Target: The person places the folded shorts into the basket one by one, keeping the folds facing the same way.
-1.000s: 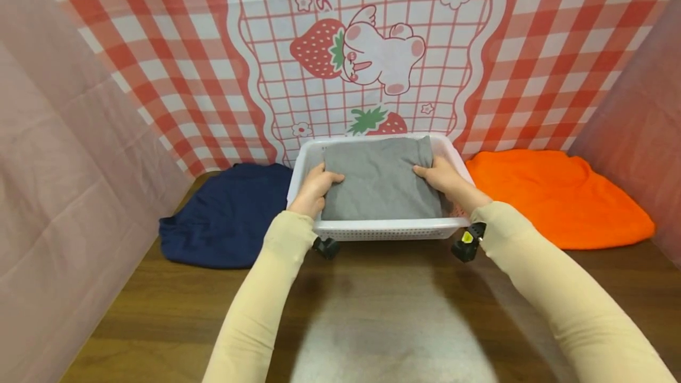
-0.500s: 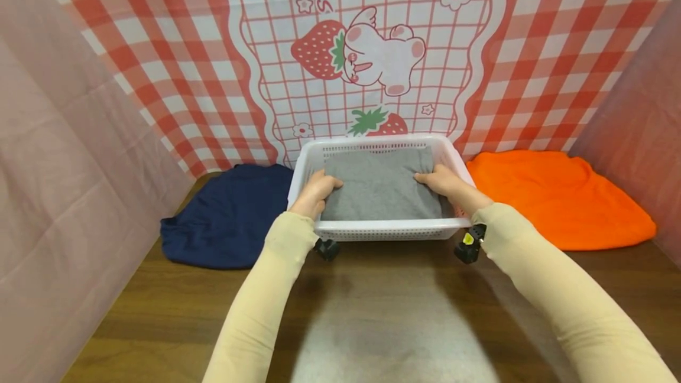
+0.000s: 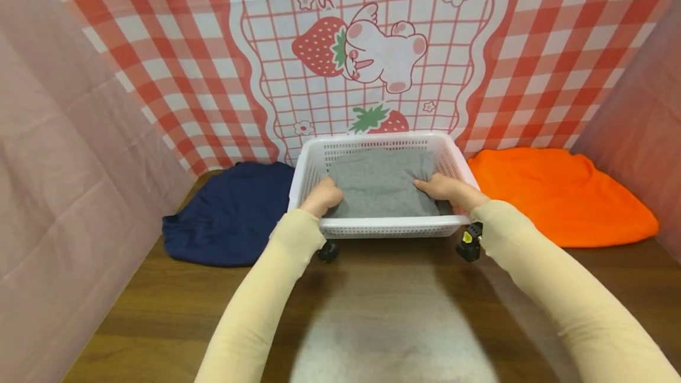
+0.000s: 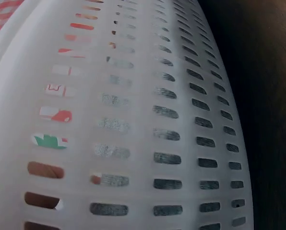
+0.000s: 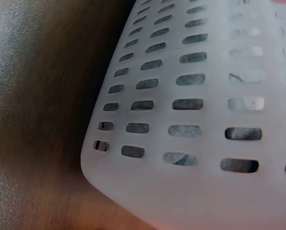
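Note:
A folded grey cloth (image 3: 383, 185) lies inside a white perforated plastic basket (image 3: 385, 226) in the head view. My right hand (image 3: 447, 188) reaches over the near right part of the rim and pinches the cloth's right edge, its thumb on top and small creases beside it. At the cloth's left edge, my left hand (image 3: 323, 195) reaches down inside the basket against the cloth; its fingertips are hidden. In both wrist views the basket's slotted near wall fills most of the picture, with grey cloth showing through the slots.
A navy blue cloth (image 3: 229, 214) lies left of the basket on the wooden table (image 3: 383, 312). To the right is an orange cloth (image 3: 558, 200). A red checked curtain with strawberry prints (image 3: 383, 58) hangs right behind the basket, and pink drapes (image 3: 69, 152) stand at the sides.
The grey cloth's far edge has sunk lower into the basket, baring the back wall. My left hand has turned and shifted slightly toward me and right; the right hand has barely moved.

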